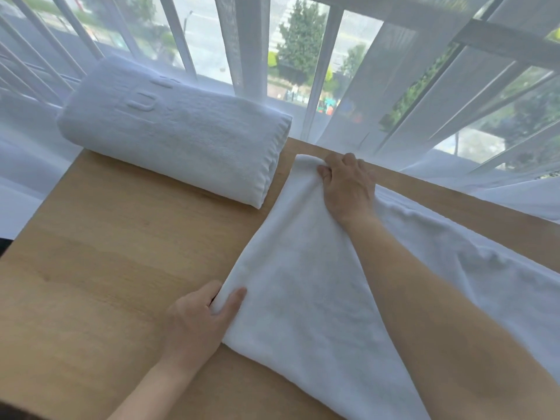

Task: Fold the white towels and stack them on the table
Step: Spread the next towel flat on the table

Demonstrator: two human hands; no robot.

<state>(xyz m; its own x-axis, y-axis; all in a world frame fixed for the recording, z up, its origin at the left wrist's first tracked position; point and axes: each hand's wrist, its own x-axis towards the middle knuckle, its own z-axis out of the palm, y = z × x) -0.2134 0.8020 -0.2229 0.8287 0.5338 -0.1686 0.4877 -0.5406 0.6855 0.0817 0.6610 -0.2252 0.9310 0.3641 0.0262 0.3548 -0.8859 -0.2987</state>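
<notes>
A white towel [306,286] lies partly folded across the right half of the wooden table [100,253], its loose length trailing off to the right. My left hand [200,319] pinches the near left corner of the folded part, thumb on top and fingers tucked beneath the edge. At the far corner, close to the table's back edge, my right hand [348,186] grips the cloth with curled fingers. A folded stack of white towels [175,131] with an embossed pattern sits at the back left of the table, apart from both hands.
Sheer white curtains [424,95] hang along the table's back and right sides, in front of a window with railings. Bare wood stretches over the left and front of the table.
</notes>
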